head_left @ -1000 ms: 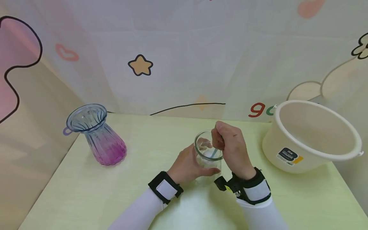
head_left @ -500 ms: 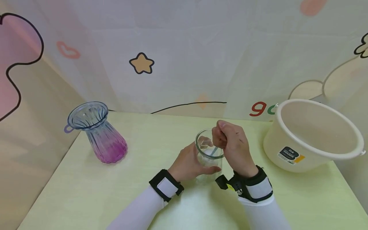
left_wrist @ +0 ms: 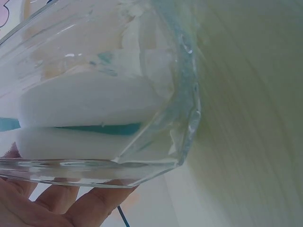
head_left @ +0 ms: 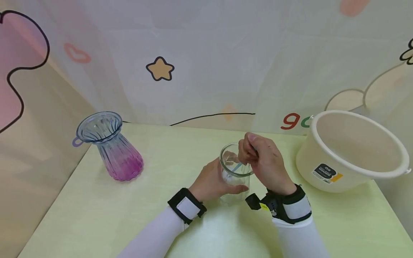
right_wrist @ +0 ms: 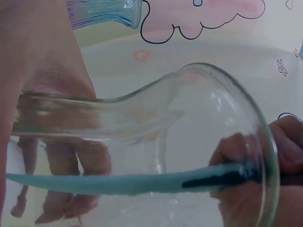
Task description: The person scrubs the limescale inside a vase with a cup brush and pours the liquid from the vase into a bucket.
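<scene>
A clear glass jar with a thick rim is held by my left hand, fingers round its far side and thumb across the near side. My right hand, in a fist over the rim, grips a sponge brush that reaches into the jar. In the right wrist view the brush's teal stem runs through the glass, with a dark part by the fingers. The left wrist view shows its white sponge head inside, near the jar's base. The hand hides the top of the handle.
A ribbed blue-to-pink glass vase stands at the left, a purple loop at its rim. To the right is a large cream bucket. Behind the pale green table hangs a printed cloth.
My right hand has shifted slightly right and turned, so the brush stem leans more and shows more. The left hand keeps its grip on the jar. The head view has tilted slightly.
</scene>
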### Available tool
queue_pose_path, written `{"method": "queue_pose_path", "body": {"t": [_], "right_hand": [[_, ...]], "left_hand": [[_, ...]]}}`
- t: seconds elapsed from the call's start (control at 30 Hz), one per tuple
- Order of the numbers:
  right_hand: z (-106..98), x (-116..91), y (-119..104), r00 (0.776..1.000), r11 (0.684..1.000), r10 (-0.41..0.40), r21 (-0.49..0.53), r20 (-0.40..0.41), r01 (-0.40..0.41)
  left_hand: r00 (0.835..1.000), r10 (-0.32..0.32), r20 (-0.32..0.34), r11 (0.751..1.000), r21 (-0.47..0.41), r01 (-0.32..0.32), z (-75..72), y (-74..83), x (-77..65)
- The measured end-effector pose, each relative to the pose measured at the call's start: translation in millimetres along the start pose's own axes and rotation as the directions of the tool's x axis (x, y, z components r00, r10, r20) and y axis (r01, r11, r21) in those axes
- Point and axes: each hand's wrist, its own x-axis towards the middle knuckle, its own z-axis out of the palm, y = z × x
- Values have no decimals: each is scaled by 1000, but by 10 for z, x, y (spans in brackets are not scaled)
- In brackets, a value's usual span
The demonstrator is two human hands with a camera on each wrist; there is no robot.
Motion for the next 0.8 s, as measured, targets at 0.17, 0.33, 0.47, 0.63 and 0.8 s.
{"method": "queue_pose_path", "body": {"t": [0.17, 0.33, 0.47, 0.63, 0.8], "right_hand": [[-3, -14, -14, 999, 999, 20, -49, 32, -19], [-16, -11, -18, 999, 999, 22, -32, 39, -21], [-24, -5, -23, 998, 1000, 26, 10, 51, -26], [-18, 6, -25, 999, 999, 24, 40, 49, -26], [-4, 15, -17, 999, 998, 28, 49, 19, -29]], "left_hand": [[1000, -20, 7, 999, -29, 20, 11, 4, -6], [1000, -20, 17, 999, -40, 21, 15, 12, -6], [1000, -12, 14, 999, -39, 13, 14, 11, -3], [1000, -9, 19, 998, -56, 10, 4, 12, -5], [1000, -16, 20, 998, -61, 18, -8, 6, -10]]}}
